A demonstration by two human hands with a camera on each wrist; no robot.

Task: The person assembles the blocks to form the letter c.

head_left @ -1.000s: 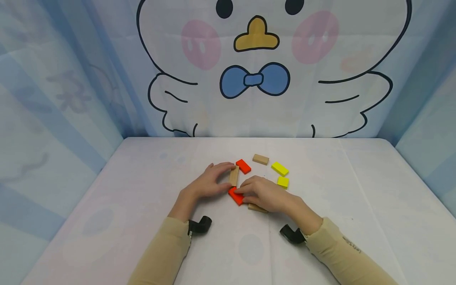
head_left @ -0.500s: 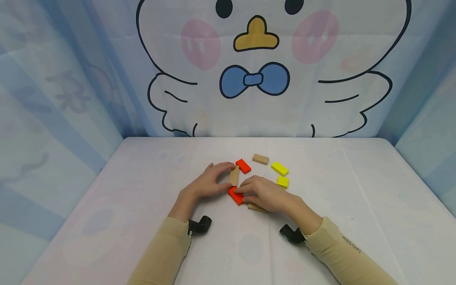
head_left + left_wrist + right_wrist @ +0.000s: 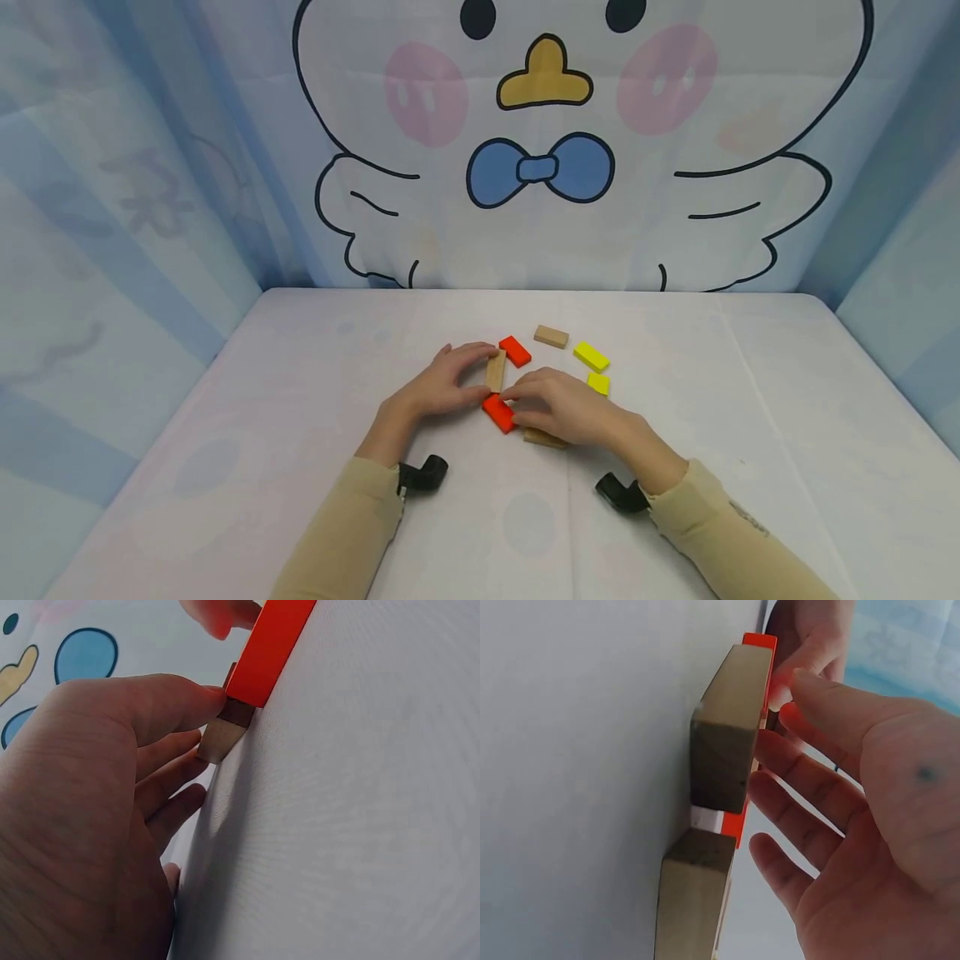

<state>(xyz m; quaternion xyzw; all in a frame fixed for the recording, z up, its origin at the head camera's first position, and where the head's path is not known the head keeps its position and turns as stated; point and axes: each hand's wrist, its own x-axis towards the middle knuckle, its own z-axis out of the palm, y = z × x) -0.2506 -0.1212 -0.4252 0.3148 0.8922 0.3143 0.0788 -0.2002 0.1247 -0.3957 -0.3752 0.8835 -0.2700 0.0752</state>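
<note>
My left hand [image 3: 438, 383] holds a plain wooden block [image 3: 496, 372] by its two ends, thumb at the near end and fingers at the far end. A red block [image 3: 498, 414] lies at that near end, set at a slant. Over the red block hovers my right hand [image 3: 562, 407], its fingers loosely bent and spread. In the right wrist view, the right thumb [image 3: 840, 701] stands apart from the blocks. Another wooden block [image 3: 545, 438] lies under the right hand, partly hidden by it. Two wooden blocks show in the right wrist view, the nearer one [image 3: 694, 900] close to the camera.
The blocks form a rough ring on the white-covered table [image 3: 315, 375]. Its far side has a second red block [image 3: 515, 352], a wooden block [image 3: 551, 337] and two yellow blocks, one long [image 3: 592, 357] and one partly hidden [image 3: 598, 383]. A printed curtain [image 3: 540, 242] hangs behind.
My right fingers have loosened and drawn slightly off the near red block, so more of it shows. The left hand keeps its hold. The head view has shifted very slightly.
</note>
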